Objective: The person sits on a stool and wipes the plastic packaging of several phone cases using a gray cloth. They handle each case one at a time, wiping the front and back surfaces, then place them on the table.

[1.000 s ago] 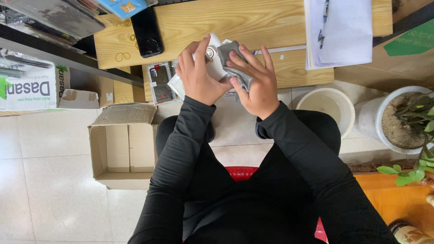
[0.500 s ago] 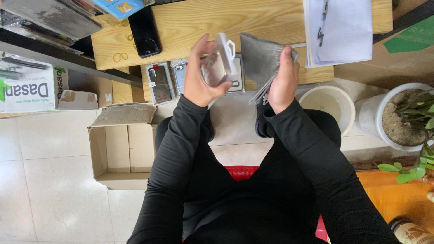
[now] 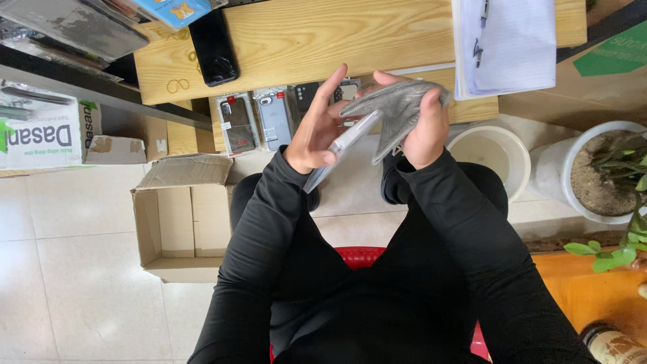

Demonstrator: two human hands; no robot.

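Left hand [image 3: 317, 131]: fingers spread, palm cradling a clear phone case [image 3: 340, 149] angled toward seven o'clock.
Right hand [image 3: 421, 128]: pinching a grey plastic sleeve [image 3: 397, 108].
Change: half a second ago they were apart; now sleeve meets case, above the wooden desk [image 3: 337, 40].

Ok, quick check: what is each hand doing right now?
Left hand: closed on a clear phone case, fingers partly spread.
Right hand: closed on a grey plastic pouch.
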